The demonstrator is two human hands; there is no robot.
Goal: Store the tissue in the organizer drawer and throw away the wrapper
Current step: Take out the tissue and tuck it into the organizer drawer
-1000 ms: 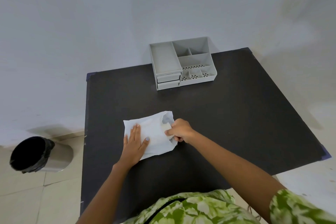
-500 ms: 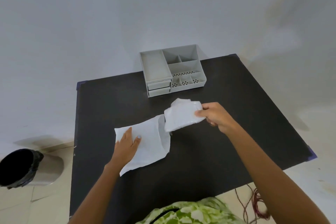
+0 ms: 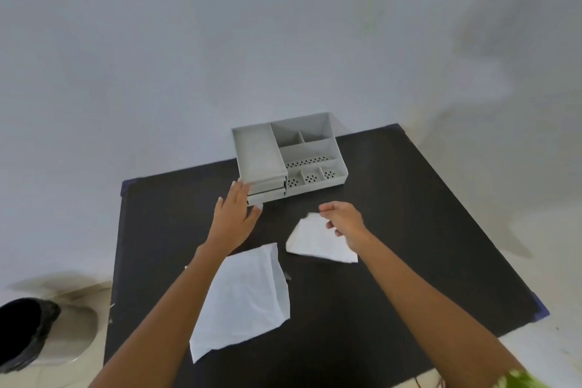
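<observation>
Tissue [image 3: 318, 242] and wrapper [image 3: 244, 296] lie on black table [image 3: 409, 230].

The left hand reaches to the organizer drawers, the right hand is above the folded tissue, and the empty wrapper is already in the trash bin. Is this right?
Not quite. In the head view the empty wrapper lies flat on the black table, not in the trash bin. The left hand reaches the organizer drawers and the right hand is above the folded tissue.

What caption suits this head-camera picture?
Left hand reaches the organizer's drawers; right hand over the tissue, wrapper flat.
</observation>
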